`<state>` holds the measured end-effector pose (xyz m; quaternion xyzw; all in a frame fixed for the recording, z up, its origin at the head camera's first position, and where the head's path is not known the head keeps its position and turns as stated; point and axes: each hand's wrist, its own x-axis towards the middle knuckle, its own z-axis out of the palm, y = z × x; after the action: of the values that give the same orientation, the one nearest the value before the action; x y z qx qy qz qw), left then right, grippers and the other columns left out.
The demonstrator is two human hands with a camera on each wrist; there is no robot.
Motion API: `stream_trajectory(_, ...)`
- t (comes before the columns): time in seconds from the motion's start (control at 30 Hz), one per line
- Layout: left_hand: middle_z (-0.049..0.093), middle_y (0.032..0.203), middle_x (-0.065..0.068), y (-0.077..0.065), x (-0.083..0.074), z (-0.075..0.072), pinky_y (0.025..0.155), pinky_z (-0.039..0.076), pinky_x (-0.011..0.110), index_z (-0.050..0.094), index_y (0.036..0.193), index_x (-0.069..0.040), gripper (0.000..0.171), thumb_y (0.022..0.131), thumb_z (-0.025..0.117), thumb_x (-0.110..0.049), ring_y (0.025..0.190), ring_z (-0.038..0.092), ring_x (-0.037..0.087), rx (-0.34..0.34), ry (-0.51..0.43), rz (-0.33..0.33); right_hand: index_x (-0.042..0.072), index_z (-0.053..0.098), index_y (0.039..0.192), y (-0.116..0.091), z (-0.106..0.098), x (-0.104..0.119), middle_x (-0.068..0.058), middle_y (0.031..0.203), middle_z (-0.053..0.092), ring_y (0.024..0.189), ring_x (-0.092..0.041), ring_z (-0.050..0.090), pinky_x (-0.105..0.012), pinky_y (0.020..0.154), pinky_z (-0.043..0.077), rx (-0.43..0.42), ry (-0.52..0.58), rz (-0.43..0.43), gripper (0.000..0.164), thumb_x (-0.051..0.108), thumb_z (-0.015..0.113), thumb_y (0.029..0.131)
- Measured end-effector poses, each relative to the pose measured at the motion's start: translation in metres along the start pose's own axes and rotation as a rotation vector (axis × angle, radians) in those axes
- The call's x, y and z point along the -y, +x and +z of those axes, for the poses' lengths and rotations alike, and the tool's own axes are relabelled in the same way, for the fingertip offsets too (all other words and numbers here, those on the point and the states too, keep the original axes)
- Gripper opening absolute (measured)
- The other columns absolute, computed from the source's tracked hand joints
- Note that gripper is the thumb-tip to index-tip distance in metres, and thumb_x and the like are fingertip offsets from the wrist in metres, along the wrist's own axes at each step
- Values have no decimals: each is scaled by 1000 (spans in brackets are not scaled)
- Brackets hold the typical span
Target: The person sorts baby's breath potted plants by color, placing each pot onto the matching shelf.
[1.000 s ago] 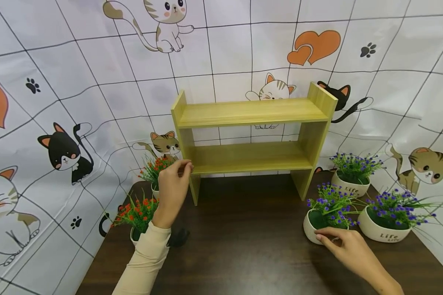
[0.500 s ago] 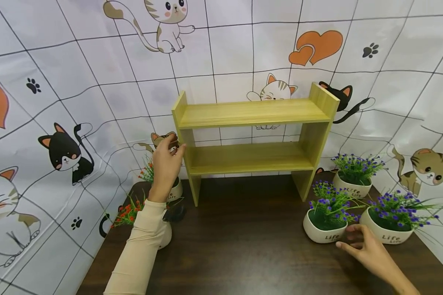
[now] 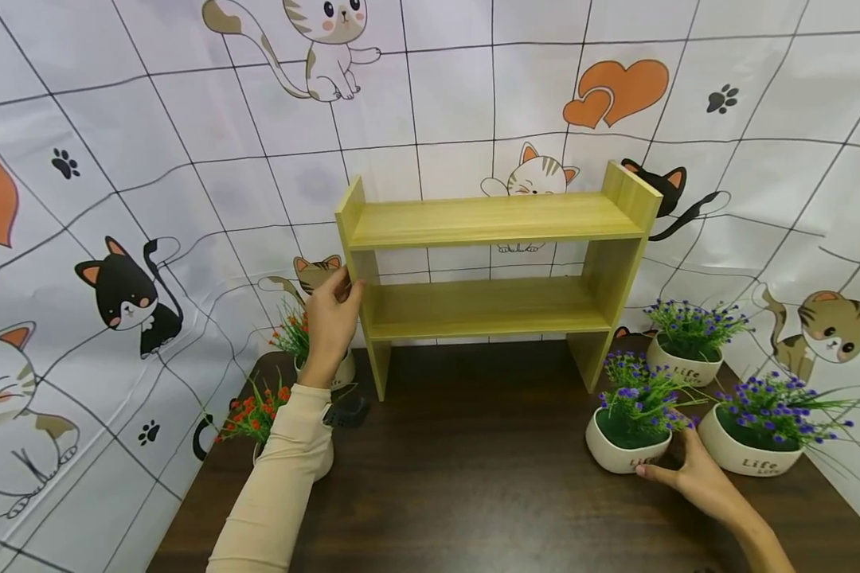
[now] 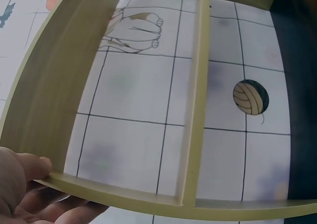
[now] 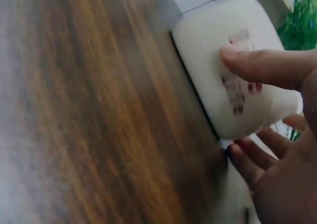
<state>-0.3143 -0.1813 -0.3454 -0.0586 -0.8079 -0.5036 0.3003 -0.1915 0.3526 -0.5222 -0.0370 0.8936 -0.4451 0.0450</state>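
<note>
A two-tier light wooden shelf (image 3: 483, 221) stands on the dark table against the wall. My left hand (image 3: 328, 326) holds its left side panel; in the left wrist view the thumb (image 4: 34, 167) lies on the inner face and the fingers wrap the outer side. At the right, my right hand (image 3: 702, 477) grips a white pot (image 3: 609, 450) of purple flowers lettered "Life". The right wrist view has the thumb (image 5: 257, 65) pressed over the lettering on the pot (image 5: 198, 33), with the other fingers reaching around its side, partly hidden.
Two more purple-flowered white pots stand to the right, one behind (image 3: 681, 370) and one beside (image 3: 748, 458) my right hand. Two orange-flowered pots, one farther back (image 3: 344, 372) and one nearer (image 3: 324, 461), stand at the left, partly behind my arm. A cat-patterned wall covering (image 3: 451, 95) borders the table.
My left hand has gone from the shelf's front left edge to its left side panel. The right hand has moved off the pot's front to its right side and taken hold there.
</note>
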Motion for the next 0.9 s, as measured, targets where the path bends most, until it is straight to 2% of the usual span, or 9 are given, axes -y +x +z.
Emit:
stream_trajectory(0.13,73,131,26,1,1,2,96,62,51,72,133,2,30,107,65,-11,120,74,38,2,11,-8,-11,-6,165,2,0,-1,-50,163,5,143,-75,18,-83,107,31,6,-37,31,124,30,86,91)
stream_trajectory(0.23,72,131,26,0,2,3,98,61,51,70,136,0,32,106,67,-9,121,73,39,6,9,-16,-14,2,164,1,2,-2,-48,161,10,139,-74,26,-81,104,36,3,-75,32,122,32,87,89)
stream_trajectory(0.33,73,128,27,0,2,3,97,62,51,71,136,1,33,104,69,-9,119,74,40,-5,11,-5,-10,8,162,2,6,-2,-49,159,18,140,-72,30,-78,104,39,-12,-70,22,118,31,89,87)
stream_trajectory(0.5,76,123,27,-2,3,2,94,63,53,73,132,3,31,104,70,-9,113,76,40,-24,34,15,-9,3,158,4,12,1,-50,155,26,143,-66,34,-72,108,40,-6,-26,37,120,29,91,86)
stream_trajectory(0.6,76,122,27,-3,4,2,94,62,54,73,131,4,30,104,69,-8,113,76,40,-23,37,16,-8,-2,160,5,15,6,-50,158,20,145,-67,30,-73,108,39,-4,-15,51,125,31,91,85)
stream_trajectory(0.67,76,122,27,-3,4,2,95,62,54,73,131,4,30,104,69,-8,114,76,40,-22,33,17,-7,-1,163,7,16,11,-49,160,19,145,-67,31,-74,108,38,-3,-4,33,126,30,91,85)
stream_trajectory(0.8,76,122,27,-3,5,2,95,62,54,73,131,4,30,104,69,-8,114,76,40,-22,25,15,-8,3,166,14,16,34,-48,163,20,147,-68,29,-77,108,39,-5,-52,-10,127,35,90,85)
stream_trajectory(0.9,76,122,27,-3,5,3,94,62,54,73,131,4,30,104,69,-8,113,77,39,-26,26,17,-8,11,167,19,16,58,-45,162,31,146,-61,39,-72,108,44,-23,-91,-55,126,38,92,83)
